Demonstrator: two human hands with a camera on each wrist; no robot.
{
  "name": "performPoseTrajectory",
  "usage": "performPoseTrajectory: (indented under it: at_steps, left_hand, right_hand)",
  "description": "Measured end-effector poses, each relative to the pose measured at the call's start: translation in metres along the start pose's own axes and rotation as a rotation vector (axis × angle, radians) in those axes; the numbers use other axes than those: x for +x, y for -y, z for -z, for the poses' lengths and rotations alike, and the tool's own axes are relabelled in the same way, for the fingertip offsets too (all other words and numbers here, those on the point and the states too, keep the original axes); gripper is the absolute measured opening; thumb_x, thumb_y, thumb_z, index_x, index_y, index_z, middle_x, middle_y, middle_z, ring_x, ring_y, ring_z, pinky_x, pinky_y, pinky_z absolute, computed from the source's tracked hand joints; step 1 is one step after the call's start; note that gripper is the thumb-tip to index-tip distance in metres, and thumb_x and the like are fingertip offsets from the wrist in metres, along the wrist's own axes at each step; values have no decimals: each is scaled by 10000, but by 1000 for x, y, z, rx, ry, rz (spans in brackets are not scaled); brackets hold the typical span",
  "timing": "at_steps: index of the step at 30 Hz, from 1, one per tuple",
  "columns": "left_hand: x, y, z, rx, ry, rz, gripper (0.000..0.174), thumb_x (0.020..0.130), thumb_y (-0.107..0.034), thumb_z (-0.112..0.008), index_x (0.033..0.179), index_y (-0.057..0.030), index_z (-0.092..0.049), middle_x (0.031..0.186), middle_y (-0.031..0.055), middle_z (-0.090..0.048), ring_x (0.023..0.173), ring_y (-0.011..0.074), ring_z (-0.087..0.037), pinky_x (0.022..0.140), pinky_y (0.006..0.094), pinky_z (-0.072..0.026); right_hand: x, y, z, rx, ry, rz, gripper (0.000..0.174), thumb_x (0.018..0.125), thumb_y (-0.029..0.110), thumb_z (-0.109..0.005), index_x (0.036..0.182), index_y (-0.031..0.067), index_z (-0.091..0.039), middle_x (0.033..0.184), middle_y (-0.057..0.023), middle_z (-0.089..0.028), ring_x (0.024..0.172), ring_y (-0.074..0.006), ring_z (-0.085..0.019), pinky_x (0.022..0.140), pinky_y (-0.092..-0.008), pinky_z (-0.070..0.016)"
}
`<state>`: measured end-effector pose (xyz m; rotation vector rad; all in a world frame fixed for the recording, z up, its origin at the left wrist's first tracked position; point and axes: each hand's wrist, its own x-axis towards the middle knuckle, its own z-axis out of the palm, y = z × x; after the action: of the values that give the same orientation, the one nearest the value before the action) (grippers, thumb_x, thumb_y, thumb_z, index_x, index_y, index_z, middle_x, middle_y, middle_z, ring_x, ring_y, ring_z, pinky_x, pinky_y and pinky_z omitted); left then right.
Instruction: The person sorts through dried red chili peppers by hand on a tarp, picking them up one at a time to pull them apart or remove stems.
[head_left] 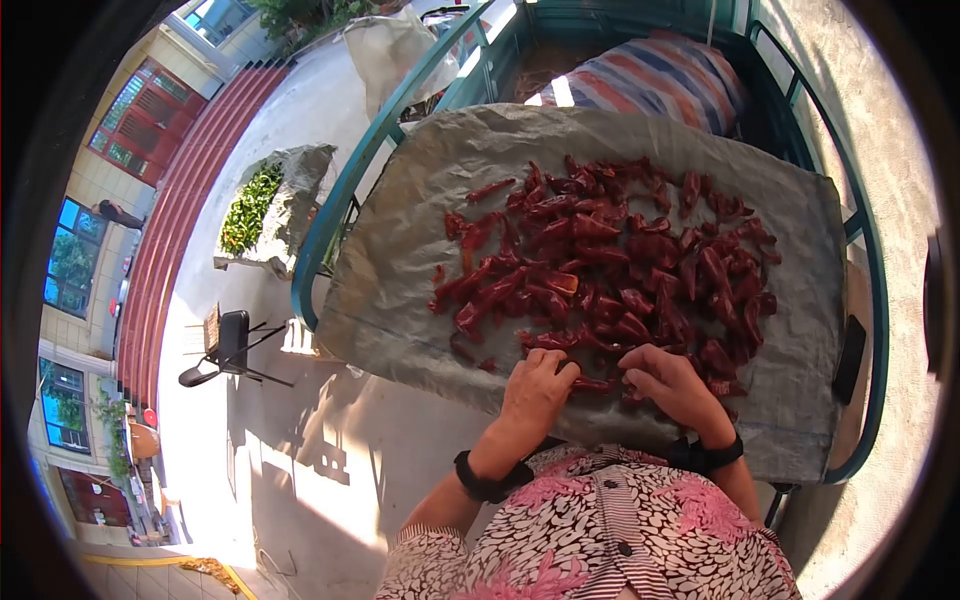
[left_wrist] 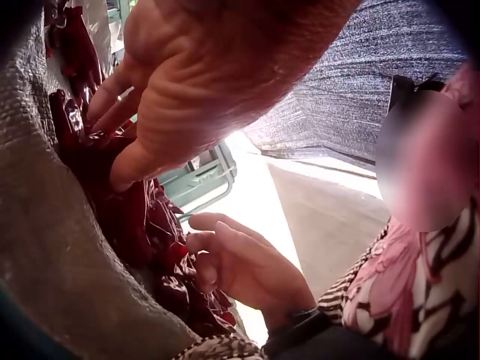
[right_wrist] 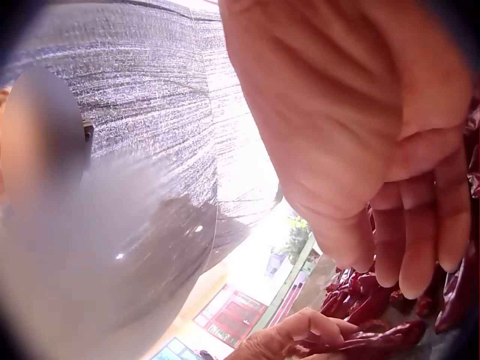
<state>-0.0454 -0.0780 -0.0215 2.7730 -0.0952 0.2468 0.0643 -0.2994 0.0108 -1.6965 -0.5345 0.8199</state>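
Observation:
Dark red dried chili peppers lie in a wide heap on a grey woven sheet. At the heap's near edge, my left hand pinches a dried chili pepper between thumb and fingers. The right hand is just beside it, palm down over the peppers. In the right wrist view, the right hand's fingers point down nearly straight, close above the heap, with no pepper between them. Glossy peppers sit under the left hand in the left wrist view.
A green metal cart rail surrounds the sheet. Behind it lies a striped sack. To the left are green peppers on a second sheet, a black folding chair and red steps. A grey mesh hangs overhead.

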Motion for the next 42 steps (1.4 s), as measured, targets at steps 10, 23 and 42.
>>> performPoseTrajectory:
  at_steps: [10,23,42]
  left_hand:
    - [-6,-24,31,-330,-90,95,232,827,-74,-729,1038,-74,-632,1118,89,-662,1013,303,-646,825,400,-536]
    - [-7,26,49,-205,-406,405,260,882,-68,-699,1139,-80,-663,1205,112,-651,1077,329,-625,887,405,-517]
    - [89,112,11,175,-287,305,242,782,-212,-782,979,-94,-706,1139,78,-651,1151,305,-532,937,449,-436]
  right_hand:
    - [0,3,-14,-79,27,74,185,1000,118,-597,1133,-10,-614,830,-30,-652,711,-85,-618,639,-263,-498]
    - [5,4,-10,157,93,82,182,1044,118,-522,1153,15,-623,861,-30,-673,741,-77,-614,673,-240,-513]
    - [7,-1,-14,101,52,35,159,1020,86,-553,1136,8,-629,853,-33,-680,735,-69,-606,672,-237,-510]
